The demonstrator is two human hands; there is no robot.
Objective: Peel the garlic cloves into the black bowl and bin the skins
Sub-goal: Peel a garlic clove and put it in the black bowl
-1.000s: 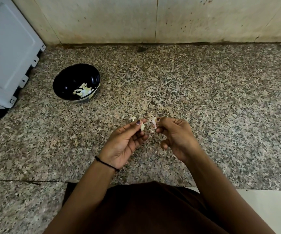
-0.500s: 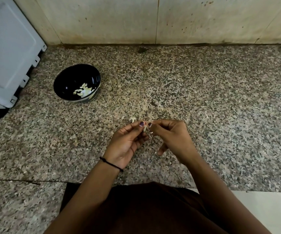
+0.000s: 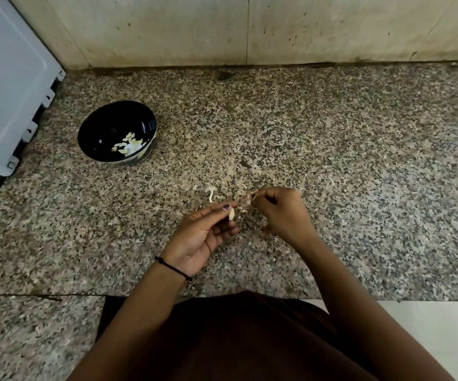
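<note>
Counter: speckled granite, stained tile wall behind.
Black bowl: far left, peeled cloves inside.
Left hand: pinches garlic clove.
Right hand: pinches papery skin just beside.

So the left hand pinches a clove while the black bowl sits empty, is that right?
Not quite: the head view shows the bowl holding peeled cloves. The left hand does pinch a clove.

Head-worn view, steeply down, close over granite counter
</note>
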